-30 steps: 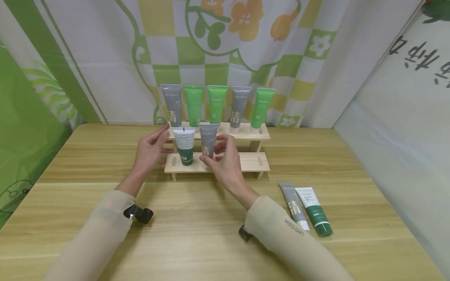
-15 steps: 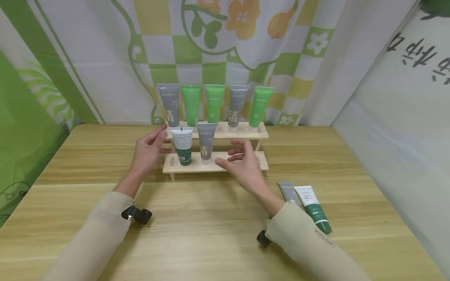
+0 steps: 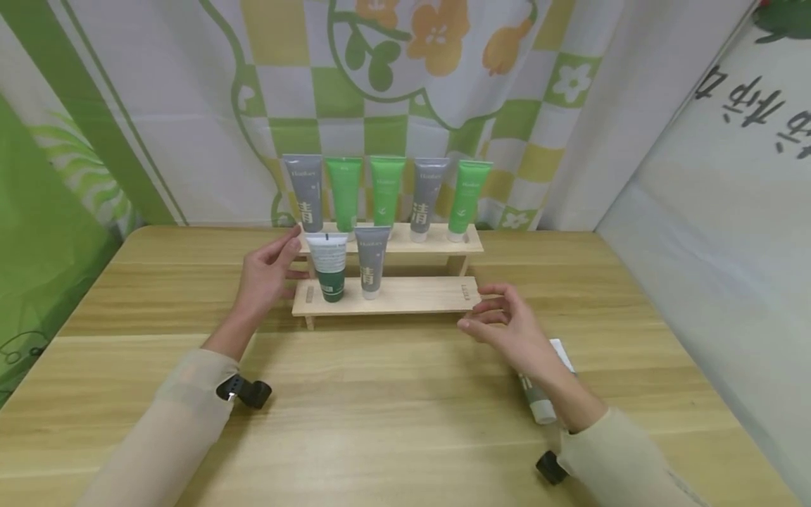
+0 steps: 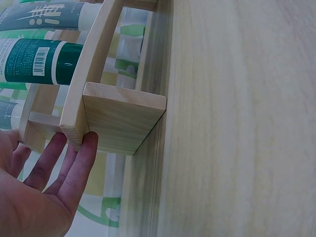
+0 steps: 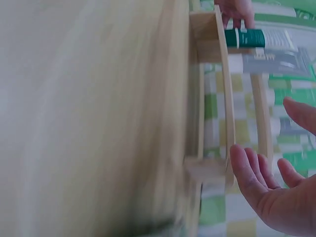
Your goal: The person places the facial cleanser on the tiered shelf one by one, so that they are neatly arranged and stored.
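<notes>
A two-step wooden display rack (image 3: 418,296) stands on the table. On its lower step, a white and dark-green squeeze tube (image 3: 329,264) and a grey squeeze tube (image 3: 372,260) stand upright on their caps at the left. My left hand (image 3: 261,282) is at the rack's left end; in the left wrist view its fingertips touch the lower step's end, fingers extended. Off the right end of the lower step, my right hand (image 3: 516,331) holds nothing, thumb and fingers spread apart. Beneath its wrist lie a grey tube (image 3: 538,403) and a white-topped tube (image 3: 562,354), both partly hidden.
Along the upper step stand several grey and green tubes, among them a grey tube (image 3: 305,191) at the left end and a green tube (image 3: 470,197) at the right. A patterned curtain (image 3: 342,91) hangs behind the table (image 3: 355,422); a white wall panel (image 3: 716,232) is at right.
My right hand has let go of the grey tube on the lower step and moved right and toward me, over the lying tubes. The left hand has stayed at the rack's left end.
</notes>
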Available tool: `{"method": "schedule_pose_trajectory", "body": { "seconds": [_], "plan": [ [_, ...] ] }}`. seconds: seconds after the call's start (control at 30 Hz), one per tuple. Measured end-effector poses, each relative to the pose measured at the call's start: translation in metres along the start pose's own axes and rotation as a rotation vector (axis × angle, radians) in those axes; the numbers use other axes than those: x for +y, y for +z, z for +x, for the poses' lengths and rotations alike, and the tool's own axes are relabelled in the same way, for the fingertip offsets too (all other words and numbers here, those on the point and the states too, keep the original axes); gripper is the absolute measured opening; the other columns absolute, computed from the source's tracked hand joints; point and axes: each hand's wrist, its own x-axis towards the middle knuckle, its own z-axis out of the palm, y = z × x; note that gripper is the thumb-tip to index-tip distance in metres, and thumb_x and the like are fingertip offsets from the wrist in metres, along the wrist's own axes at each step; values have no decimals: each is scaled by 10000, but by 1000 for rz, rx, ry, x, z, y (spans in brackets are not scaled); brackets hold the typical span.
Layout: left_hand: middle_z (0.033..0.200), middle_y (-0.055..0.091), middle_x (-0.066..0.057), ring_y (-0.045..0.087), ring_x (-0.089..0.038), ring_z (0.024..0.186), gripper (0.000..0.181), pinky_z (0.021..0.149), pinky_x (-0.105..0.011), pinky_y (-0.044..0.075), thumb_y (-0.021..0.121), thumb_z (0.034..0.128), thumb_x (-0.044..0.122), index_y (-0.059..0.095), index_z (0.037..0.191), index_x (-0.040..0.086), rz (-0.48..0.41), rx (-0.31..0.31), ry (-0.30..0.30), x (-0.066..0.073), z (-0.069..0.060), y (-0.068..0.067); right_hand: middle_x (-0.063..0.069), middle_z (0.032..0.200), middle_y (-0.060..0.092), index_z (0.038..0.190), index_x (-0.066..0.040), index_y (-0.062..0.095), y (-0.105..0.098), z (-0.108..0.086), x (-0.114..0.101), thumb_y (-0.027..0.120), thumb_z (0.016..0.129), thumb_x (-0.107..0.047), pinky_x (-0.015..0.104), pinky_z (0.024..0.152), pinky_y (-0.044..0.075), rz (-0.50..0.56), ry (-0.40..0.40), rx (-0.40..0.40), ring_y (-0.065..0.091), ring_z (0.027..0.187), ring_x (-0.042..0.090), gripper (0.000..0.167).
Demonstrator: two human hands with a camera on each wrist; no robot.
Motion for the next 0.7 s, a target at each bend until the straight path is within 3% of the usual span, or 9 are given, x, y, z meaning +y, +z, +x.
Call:
{"method": "schedule_pose_trajectory", "body": {
  "seconds": [0.1, 0.2, 0.43, 0.7],
  "plan": [
    [1292, 629, -224, 728, -179, 822, 568, 633, -428, 625, 543, 1003, 521, 487, 1500, 252, 1, 1, -4, -1, 0, 0, 248, 1323, 515, 1441, -46, 384, -16, -12, 12, 801, 892, -274, 361, 828, 596, -21, 19, -8, 590, 1130, 331, 725],
    [1294, 626, -220, 727, -178, 828, 570, 634, -424, 626, 537, 1001, 528, 488, 1500, 256, 4, 1, 1, -1, 0, 0, 292, 1320, 494, 1460, -20, 360, -33, -22, 24, 774, 916, -209, 378, 811, 608, 2, 9, -28, 610, 1110, 321, 710],
    [1298, 623, -222, 727, -183, 831, 589, 630, -425, 625, 538, 998, 533, 482, 1505, 240, 10, 1, 8, -1, 0, -1, 348, 1319, 479, 1504, 59, 278, -76, -41, 39, 714, 946, -100, 416, 761, 622, 3, 27, -105, 670, 991, 178, 725],
    [1295, 624, -229, 726, -179, 828, 596, 631, -427, 625, 541, 997, 527, 478, 1508, 226, 3, 2, -4, -2, 0, -1, 330, 1305, 476, 1509, 44, 295, -112, -55, 53, 703, 956, -131, 426, 736, 621, -85, 101, -122, 672, 962, 228, 709]
  ]
}}
